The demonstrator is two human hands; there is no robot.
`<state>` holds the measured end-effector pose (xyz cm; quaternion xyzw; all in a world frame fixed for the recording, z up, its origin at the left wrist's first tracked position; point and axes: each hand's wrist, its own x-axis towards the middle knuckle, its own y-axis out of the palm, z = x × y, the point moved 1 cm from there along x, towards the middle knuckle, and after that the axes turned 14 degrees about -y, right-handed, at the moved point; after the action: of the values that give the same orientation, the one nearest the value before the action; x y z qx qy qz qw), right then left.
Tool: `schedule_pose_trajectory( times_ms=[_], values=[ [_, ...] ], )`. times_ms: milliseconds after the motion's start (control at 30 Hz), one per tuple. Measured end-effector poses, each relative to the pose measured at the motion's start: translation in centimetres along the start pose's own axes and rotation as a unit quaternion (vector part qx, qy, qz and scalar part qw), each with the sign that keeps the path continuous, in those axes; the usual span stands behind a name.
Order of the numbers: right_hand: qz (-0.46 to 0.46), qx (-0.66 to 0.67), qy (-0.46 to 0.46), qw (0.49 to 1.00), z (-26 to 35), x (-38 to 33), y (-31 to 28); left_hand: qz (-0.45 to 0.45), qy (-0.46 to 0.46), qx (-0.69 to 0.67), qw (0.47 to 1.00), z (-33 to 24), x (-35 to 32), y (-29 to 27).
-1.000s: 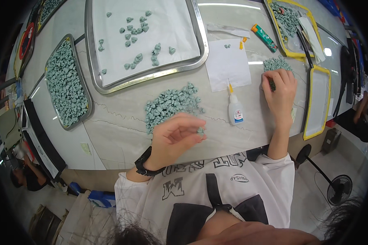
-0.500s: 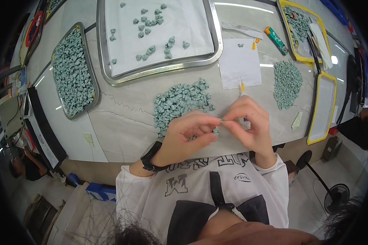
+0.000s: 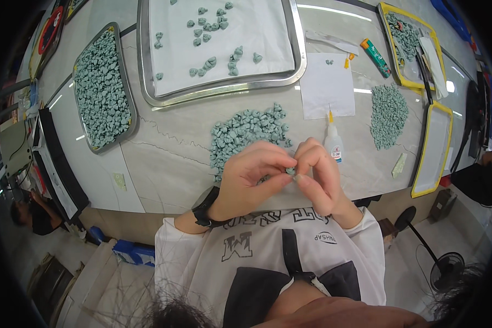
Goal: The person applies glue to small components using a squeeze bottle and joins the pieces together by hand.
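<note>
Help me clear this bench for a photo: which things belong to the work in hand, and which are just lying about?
In use:
small teal piece, pinched between left hand and right hand
teal pile beside them
glue bottle

Lying about:
large steel tray
green tube
yellow-rimmed tray

Small craft workshop, long marble-look worktable [image 3: 169, 158], steel trays [image 3: 298, 52] of green pieces, glue bottle [image 3: 333, 143], yellow-rimmed trays [image 3: 433, 150]

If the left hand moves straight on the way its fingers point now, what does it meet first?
Probably the right hand: the left hand points right, both already pinching one small green piece.
</note>
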<state>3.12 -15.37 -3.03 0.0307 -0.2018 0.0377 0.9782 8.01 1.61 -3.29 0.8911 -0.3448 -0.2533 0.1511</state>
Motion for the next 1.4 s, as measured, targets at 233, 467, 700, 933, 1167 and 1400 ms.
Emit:
schedule_pose_trajectory(
  times_ms=[233, 467, 700, 933, 1167, 1400],
  values=[
    [-0.035, -0.014, 0.037, 0.999, -0.4, -0.4, 0.1, 0.012, 0.022, 0.071, 0.997, -0.3, 0.1, 0.1],
    [-0.051, -0.085, 0.029, 0.995, -0.5, -0.5, -0.2, -0.023, 0.050, 0.166, 0.985, -0.2, 0.0, -0.1],
    [-0.063, -0.198, -0.050, 0.977, -0.1, 0.0, -0.1, -0.064, 0.041, 0.077, 0.994, 0.1, 0.2, 0.0],
    [-0.049, -0.213, -0.044, 0.975, -0.2, 0.2, -0.2, -0.116, 0.082, 0.178, 0.974, 0.1, 0.2, 0.4],
    [-0.050, -0.288, -0.075, 0.954, -0.7, -0.2, 0.2, -0.058, 0.174, 0.351, 0.918, -1.0, 0.6, -1.2],
    [-0.125, -0.314, -0.084, 0.938, 1.1, -1.6, -2.5, -0.260, 0.142, 0.146, 0.944, -6.7, 2.6, -3.0]
  ],
)
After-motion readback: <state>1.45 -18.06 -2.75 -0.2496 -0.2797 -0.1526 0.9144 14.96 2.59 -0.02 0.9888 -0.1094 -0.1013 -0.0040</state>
